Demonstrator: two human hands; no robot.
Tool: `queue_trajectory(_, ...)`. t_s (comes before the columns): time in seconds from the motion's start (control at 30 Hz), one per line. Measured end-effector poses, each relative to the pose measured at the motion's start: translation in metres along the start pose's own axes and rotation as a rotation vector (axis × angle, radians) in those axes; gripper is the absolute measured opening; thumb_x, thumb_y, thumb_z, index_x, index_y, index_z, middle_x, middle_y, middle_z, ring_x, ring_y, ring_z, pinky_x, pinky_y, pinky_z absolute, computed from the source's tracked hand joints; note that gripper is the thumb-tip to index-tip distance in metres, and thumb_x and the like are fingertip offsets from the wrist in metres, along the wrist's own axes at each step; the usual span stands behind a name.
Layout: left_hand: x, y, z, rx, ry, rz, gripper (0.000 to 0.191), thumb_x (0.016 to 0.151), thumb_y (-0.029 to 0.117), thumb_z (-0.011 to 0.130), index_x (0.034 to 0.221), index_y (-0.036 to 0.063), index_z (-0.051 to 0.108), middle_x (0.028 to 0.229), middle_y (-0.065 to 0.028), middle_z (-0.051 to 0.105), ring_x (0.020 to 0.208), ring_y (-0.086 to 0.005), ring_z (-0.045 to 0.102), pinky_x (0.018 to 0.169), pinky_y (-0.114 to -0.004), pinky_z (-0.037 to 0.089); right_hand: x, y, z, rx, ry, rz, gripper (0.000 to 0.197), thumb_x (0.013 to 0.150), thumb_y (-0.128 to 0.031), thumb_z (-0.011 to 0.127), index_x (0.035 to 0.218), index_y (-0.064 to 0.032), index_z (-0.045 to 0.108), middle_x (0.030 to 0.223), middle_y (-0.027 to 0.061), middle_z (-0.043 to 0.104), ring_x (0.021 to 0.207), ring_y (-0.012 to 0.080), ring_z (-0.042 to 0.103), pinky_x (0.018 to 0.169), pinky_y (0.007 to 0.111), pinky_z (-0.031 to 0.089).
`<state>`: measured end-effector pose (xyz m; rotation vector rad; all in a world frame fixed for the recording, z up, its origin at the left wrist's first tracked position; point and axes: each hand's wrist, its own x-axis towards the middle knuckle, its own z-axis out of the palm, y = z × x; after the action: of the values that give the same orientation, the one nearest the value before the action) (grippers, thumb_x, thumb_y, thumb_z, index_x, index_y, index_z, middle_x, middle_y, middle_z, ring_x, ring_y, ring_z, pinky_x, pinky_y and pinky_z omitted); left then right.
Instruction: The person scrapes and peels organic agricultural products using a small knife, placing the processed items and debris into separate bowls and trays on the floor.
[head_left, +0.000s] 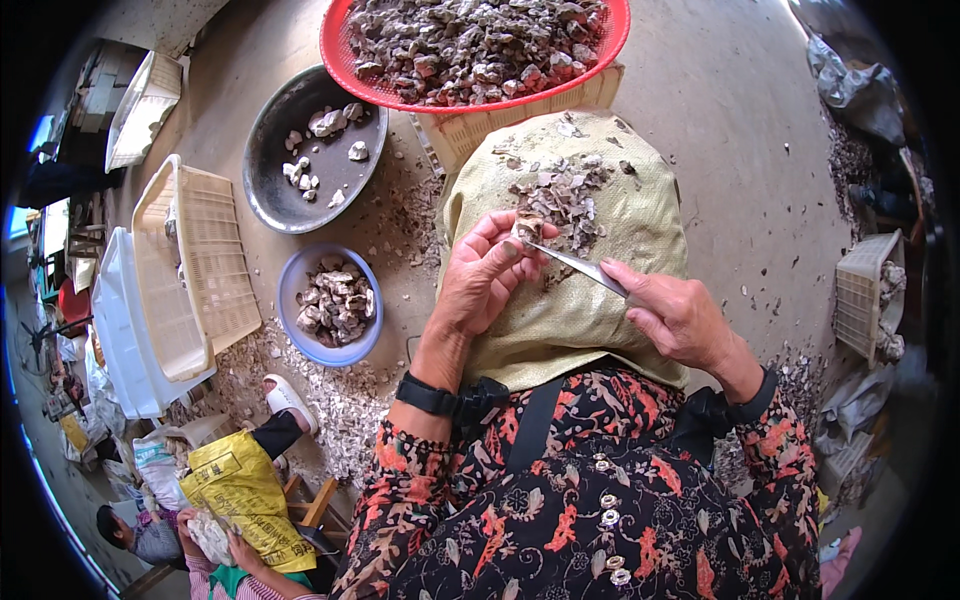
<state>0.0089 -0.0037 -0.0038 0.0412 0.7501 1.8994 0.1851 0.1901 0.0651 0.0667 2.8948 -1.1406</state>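
Note:
My left hand (487, 274) grips a small, rough brown-and-white lump (529, 225) between thumb and fingers. In my right hand (679, 311) is a knife (585, 270) with a narrow metal blade, its tip touching the lump's near side. Beneath both hands, a pale yellow woven cloth (637, 195) covers my lap. Thin flakes of peel (566, 199) are heaped on that cloth, just beyond my left fingers. Most of the knife's handle is hidden in my right palm.
Ahead, a red plastic basket (327, 45) full of rough lumps rests on a cream crate (450, 139). To the left are a dark basin (262, 187) with whitish pieces and a blue bowl (285, 315) of brown lumps. A co-worker's hands (244, 551) hold a large pale lump (210, 536).

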Motion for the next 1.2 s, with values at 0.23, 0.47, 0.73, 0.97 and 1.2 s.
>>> queue_trajectory(0.23,-0.002,0.004,0.0,-0.022,0.008,0.006,0.053,0.086,0.016,0.069,0.13,-0.0018,0.044,0.112,-0.0218,0.062,0.098,-0.0272,0.064,0.08,-0.032,0.054,-0.001,-0.001,-0.001,0.035,0.003,0.033,0.056,0.082,-0.01,0.062,0.136,-0.0102,0.048,0.078,0.0144,0.061,0.069,0.0302,0.061,0.063,0.038,0.05)
queue_trajectory(0.47,-0.001,0.005,0.001,-0.039,-0.08,-0.042,0.065,0.085,0.016,0.07,0.137,-0.0067,0.037,0.113,-0.0203,0.062,0.101,-0.028,0.063,0.081,-0.032,0.052,0.004,0.0,0.003,0.021,0.039,0.017,0.058,0.082,-0.009,0.062,0.138,-0.0102,0.046,0.077,0.0145,0.06,0.068,0.0302,0.061,0.063,0.039,0.049)
queue_trajectory(0.73,-0.001,0.001,-0.001,-0.021,-0.009,-0.027,0.056,0.084,0.008,0.069,0.132,-0.0058,0.043,0.118,-0.0172,0.06,0.103,-0.0254,0.062,0.086,-0.033,0.052,0.003,-0.002,0.005,-0.004,0.059,-0.022,0.058,0.082,-0.01,0.062,0.138,-0.0126,0.046,0.076,0.0147,0.06,0.067,0.0298,0.061,0.062,0.039,0.049)
queue_trajectory(0.97,-0.001,0.002,0.0,-0.002,0.005,-0.025,0.052,0.081,0.001,0.069,0.128,-0.0044,0.047,0.117,-0.0151,0.059,0.105,-0.0248,0.061,0.092,-0.037,0.052,0.006,-0.007,0.007,-0.039,0.035,0.012,0.057,0.082,-0.012,0.063,0.137,-0.0137,0.047,0.074,0.0132,0.059,0.065,0.0288,0.06,0.059,0.039,0.049)
queue_trajectory(1.2,0.003,0.008,0.007,-0.025,0.019,-0.056,0.05,0.079,0.001,0.071,0.123,-0.0044,0.05,0.113,-0.0138,0.061,0.099,-0.0247,0.063,0.088,-0.037,0.053,0.011,-0.015,0.008,-0.307,0.044,0.054,0.063,0.08,-0.013,0.064,0.14,-0.0161,0.044,0.068,0.0088,0.052,0.054,0.0252,0.055,0.051,0.038,0.048)
